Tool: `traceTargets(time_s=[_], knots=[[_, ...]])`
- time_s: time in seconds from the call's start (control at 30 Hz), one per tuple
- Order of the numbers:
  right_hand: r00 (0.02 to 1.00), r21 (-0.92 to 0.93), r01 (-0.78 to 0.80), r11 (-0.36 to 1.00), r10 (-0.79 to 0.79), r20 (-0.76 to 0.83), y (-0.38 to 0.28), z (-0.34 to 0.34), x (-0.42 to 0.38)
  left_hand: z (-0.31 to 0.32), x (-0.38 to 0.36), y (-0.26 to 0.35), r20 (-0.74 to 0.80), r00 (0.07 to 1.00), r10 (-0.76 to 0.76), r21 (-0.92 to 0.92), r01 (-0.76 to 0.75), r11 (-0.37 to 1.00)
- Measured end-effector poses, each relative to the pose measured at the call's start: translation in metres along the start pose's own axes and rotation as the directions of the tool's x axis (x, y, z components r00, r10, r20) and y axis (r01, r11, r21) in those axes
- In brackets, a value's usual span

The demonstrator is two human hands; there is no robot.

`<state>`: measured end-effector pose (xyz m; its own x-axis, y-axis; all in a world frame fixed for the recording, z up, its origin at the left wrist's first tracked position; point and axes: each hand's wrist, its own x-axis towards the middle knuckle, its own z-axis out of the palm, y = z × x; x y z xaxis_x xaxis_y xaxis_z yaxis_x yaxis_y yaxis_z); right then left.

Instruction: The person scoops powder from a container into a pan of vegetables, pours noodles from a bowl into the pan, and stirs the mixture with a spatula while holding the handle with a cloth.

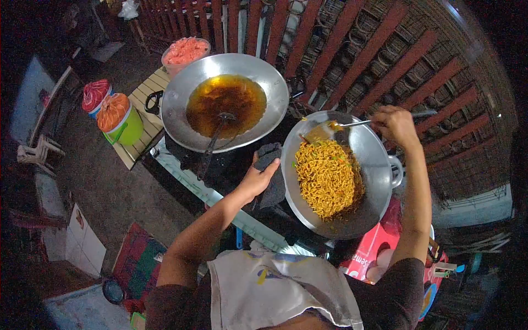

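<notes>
Fried noodles (330, 179) are heaped in the right-hand wok (375, 157). My right hand (397, 126) is closed around the handle of a metal spatula (324, 132). The spatula's blade rests at the far edge of the noodles, with bits of food on it. With my left hand (258, 179) I grip a folded dark grey cloth (269, 192) against the wok's left rim; any handle beneath is hidden. Beside it, a second wok (269, 82) contains brown oil (225, 102), and a long-handled utensil (214, 137) leans in it, its head partly under the oil.
A red slatted fence (352, 55) runs behind the woks. On a slatted bench (135, 113) at left stand a green bucket (129, 129) with an orange bag and a tub of pinkish-red items (187, 52). A red printed box (368, 250) sits near my right elbow.
</notes>
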<state>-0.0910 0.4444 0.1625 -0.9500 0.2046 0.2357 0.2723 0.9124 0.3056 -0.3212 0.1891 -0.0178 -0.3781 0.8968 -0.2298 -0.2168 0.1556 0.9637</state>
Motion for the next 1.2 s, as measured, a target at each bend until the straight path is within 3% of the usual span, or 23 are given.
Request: traceTargets(time_s=[0.1, 0.13, 0.2, 0.23, 0.33, 0.37, 0.47, 0.53, 0.63, 0.67, 0.73, 0.87, 0.9, 0.97, 1.1, 1.2], knots=[[0.937, -0.087, -0.303, 0.949, 0.314, 0.154, 0.016, -0.015, -0.009, -0.001, 0.002, -0.007, 0.032, 0.999, -0.028, -0.017, 0.029, 0.999], [0.938, -0.087, -0.300, 0.950, 0.310, 0.156, 0.023, -0.011, -0.009, -0.002, 0.003, -0.009, 0.048, 0.999, -0.002, -0.026, 0.003, 1.000], [0.874, 0.073, -0.480, 0.874, 0.468, 0.133, 0.037, 0.006, -0.008, 0.000, 0.000, -0.005, 0.027, 1.000, -0.015, -0.025, 0.015, 1.000], [0.832, 0.132, -0.547, 0.827, 0.519, 0.194, 0.042, 0.015, -0.005, 0.001, -0.001, -0.003, 0.010, 1.000, -0.028, -0.021, 0.028, 0.999], [0.794, 0.098, -0.586, 0.804, 0.547, 0.264, 0.041, 0.045, 0.000, 0.001, -0.002, -0.002, 0.017, 1.000, 0.001, -0.007, -0.001, 1.000], [0.786, 0.184, -0.609, 0.771, 0.558, 0.264, 0.036, 0.051, 0.001, 0.000, -0.002, -0.002, 0.017, 1.000, 0.001, -0.006, -0.001, 1.000], [0.826, 0.223, -0.563, 0.796, 0.531, 0.190, 0.018, 0.064, 0.006, 0.001, -0.001, -0.005, 0.006, 0.999, -0.039, -0.040, 0.039, 0.998], [0.868, 0.298, -0.496, 0.816, 0.449, 0.213, 0.019, 0.058, 0.005, -0.001, 0.000, -0.006, 0.023, 1.000, 0.020, -0.015, -0.020, 1.000], [0.892, 0.119, -0.434, 0.893, 0.406, 0.198, 0.027, 0.030, -0.006, 0.000, -0.004, 0.001, 0.012, 0.999, 0.051, 0.035, -0.051, 0.998], [0.831, 0.008, -0.505, 0.863, 0.483, 0.275, 0.033, 0.025, -0.008, 0.000, -0.004, -0.001, 0.014, 0.999, 0.047, 0.035, -0.048, 0.998], [0.816, -0.105, -0.507, 0.855, 0.516, 0.262, 0.037, 0.022, -0.009, 0.000, 0.000, -0.006, 0.025, 0.999, -0.036, -0.036, 0.037, 0.999], [0.951, 0.114, -0.272, 0.955, 0.249, 0.182, 0.040, 0.076, -0.004, 0.002, -0.004, -0.002, -0.007, 0.999, -0.040, -0.050, 0.040, 0.998], [0.995, 0.246, -0.095, 0.965, 0.089, 0.036, 0.045, 0.105, -0.005, 0.002, -0.003, -0.004, 0.000, 0.999, -0.046, -0.037, 0.046, 0.998], [0.980, 0.347, -0.108, 0.931, 0.041, 0.197, 0.003, 0.070, 0.011, 0.003, -0.005, -0.001, -0.010, 0.998, -0.057, -0.038, 0.056, 0.998], [0.973, 0.220, -0.208, 0.953, 0.177, 0.149, -0.013, 0.001, -0.013, 0.002, -0.007, 0.001, 0.019, 1.000, -0.013, -0.062, 0.014, 0.998], [0.906, -0.010, -0.403, 0.915, 0.400, 0.140, 0.007, -0.031, -0.052, 0.004, -0.008, 0.006, 0.017, 1.000, -0.010, -0.059, 0.011, 0.998]])
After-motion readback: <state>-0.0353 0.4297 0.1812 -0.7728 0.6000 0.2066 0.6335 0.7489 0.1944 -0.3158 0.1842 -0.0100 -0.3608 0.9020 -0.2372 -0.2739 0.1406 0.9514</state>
